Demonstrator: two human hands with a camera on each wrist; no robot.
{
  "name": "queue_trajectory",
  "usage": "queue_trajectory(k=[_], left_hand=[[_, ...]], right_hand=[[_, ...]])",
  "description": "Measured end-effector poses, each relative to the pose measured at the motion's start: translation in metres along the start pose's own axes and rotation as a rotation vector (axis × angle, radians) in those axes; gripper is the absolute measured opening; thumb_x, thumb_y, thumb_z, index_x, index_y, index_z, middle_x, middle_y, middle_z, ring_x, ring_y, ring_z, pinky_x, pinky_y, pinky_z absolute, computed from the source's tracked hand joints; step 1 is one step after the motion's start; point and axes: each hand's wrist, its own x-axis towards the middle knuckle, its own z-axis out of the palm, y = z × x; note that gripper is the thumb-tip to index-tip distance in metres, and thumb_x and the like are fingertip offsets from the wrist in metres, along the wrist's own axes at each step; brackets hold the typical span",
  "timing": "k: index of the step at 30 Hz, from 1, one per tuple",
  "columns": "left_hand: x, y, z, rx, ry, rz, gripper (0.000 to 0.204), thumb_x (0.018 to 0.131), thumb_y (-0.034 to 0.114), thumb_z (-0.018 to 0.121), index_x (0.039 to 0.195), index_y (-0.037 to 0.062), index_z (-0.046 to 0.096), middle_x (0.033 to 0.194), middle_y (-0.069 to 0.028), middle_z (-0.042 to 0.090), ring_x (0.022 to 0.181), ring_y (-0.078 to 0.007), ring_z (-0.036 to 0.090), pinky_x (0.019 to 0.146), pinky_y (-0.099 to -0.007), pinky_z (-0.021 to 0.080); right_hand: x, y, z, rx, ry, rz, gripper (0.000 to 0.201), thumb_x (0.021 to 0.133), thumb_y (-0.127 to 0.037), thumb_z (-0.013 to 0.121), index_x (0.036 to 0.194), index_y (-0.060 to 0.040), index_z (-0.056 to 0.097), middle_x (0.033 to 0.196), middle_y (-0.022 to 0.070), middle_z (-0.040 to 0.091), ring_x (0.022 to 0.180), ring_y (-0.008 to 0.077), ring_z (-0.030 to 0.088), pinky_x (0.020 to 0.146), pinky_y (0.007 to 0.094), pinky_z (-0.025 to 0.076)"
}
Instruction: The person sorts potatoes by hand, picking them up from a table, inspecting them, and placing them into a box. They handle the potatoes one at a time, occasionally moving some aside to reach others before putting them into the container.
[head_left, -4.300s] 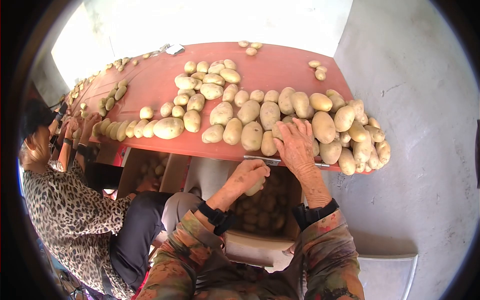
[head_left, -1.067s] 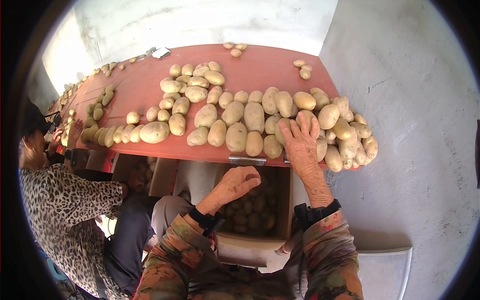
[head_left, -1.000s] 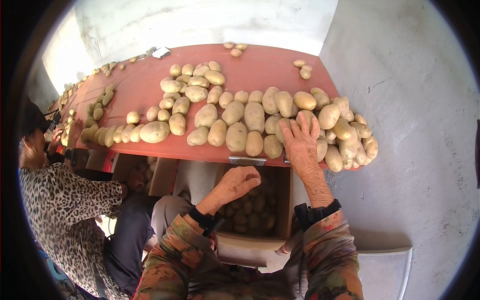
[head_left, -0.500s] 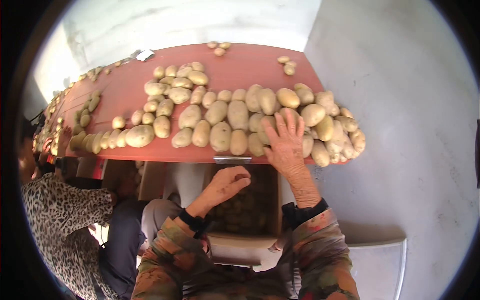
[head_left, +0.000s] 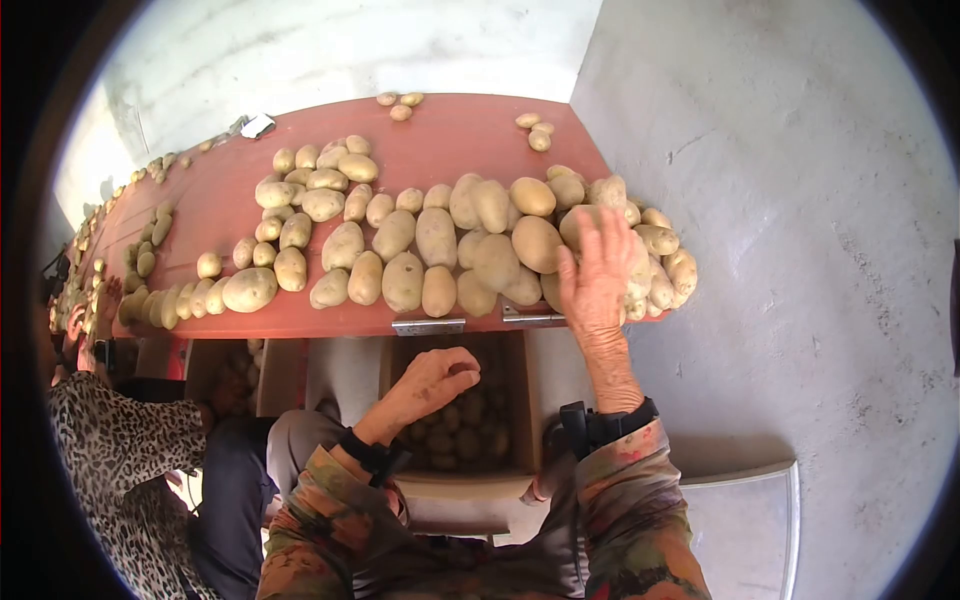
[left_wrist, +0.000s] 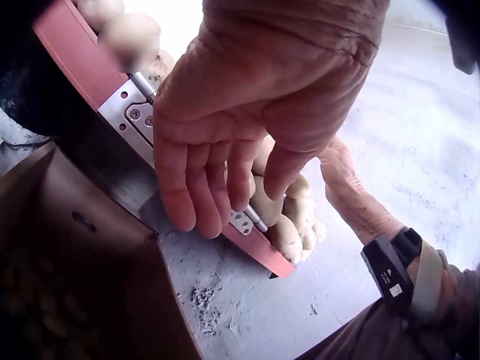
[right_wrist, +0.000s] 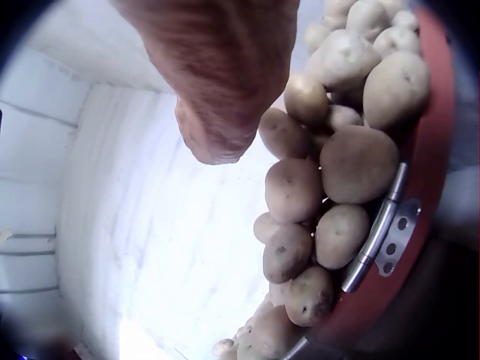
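Potatoes [head_left: 436,238] lie in rows along the front of a red table [head_left: 480,130], heaped at its right end. The right hand [head_left: 598,280] is over that heap in the head view, fingers extended and spread against the potatoes; whether it grips one cannot be seen. In the right wrist view the hand [right_wrist: 225,82] is above potatoes [right_wrist: 358,163], its fingertips hidden. Below the table edge the left hand [head_left: 430,385] hangs loosely curled and empty over a cardboard box [head_left: 522,400] of potatoes. The left wrist view shows that hand [left_wrist: 247,112] with relaxed, bent fingers.
Metal hinges [head_left: 428,327] sit on the table's front edge. Another person in a leopard-print top [head_left: 130,430] sits at the left, near a second box [head_left: 285,375]. Small potatoes [head_left: 400,112] lie at the back, and a grey wall [head_left: 780,230] stands at the right.
The head view has turned so the table appears farther left. The right hand has moved right across the potatoes, uncovering those beside it. The left hand remains empty near the table edge.
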Motion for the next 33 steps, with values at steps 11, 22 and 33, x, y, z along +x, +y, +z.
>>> queue_trajectory(k=[11, 22, 33], left_hand=[[0.002, 0.001, 0.002, -0.018, -0.053, 0.001, 0.024, 0.091, 0.021, 0.061, 0.101, -0.0010, 0.064, 0.076, -0.0058, 0.063, 0.072, -0.0126, 0.060, 0.065, -0.0287, 0.048], [0.002, -0.001, 0.001, -0.049, -0.011, 0.006, 0.026, 0.089, 0.026, 0.063, 0.099, 0.0012, 0.065, 0.074, -0.0154, 0.063, 0.068, -0.0271, 0.062, 0.065, -0.0380, 0.048], [0.000, 0.001, -0.001, -0.012, -0.022, -0.027, 0.022, 0.091, 0.018, 0.062, 0.101, -0.0008, 0.064, 0.077, -0.0049, 0.064, 0.071, -0.0116, 0.060, 0.064, -0.0277, 0.048]], right_hand=[[0.006, 0.033, 0.013, 0.018, -0.059, 0.292, 0.064, 0.084, -0.024, 0.070, 0.141, -0.0083, 0.044, 0.130, 0.0154, 0.055, 0.134, 0.0400, 0.036, 0.113, 0.0598, 0.020], [0.017, 0.019, 0.017, 0.117, -0.032, 0.268, 0.066, 0.075, -0.013, 0.077, 0.135, -0.0118, 0.050, 0.115, 0.0135, 0.057, 0.120, 0.0367, 0.047, 0.111, 0.0527, 0.029], [0.006, 0.029, 0.021, 0.350, 0.110, 0.273, 0.059, 0.073, -0.006, 0.078, 0.127, -0.0110, 0.055, 0.117, 0.0149, 0.055, 0.112, 0.0374, 0.051, 0.095, 0.0467, 0.044]])
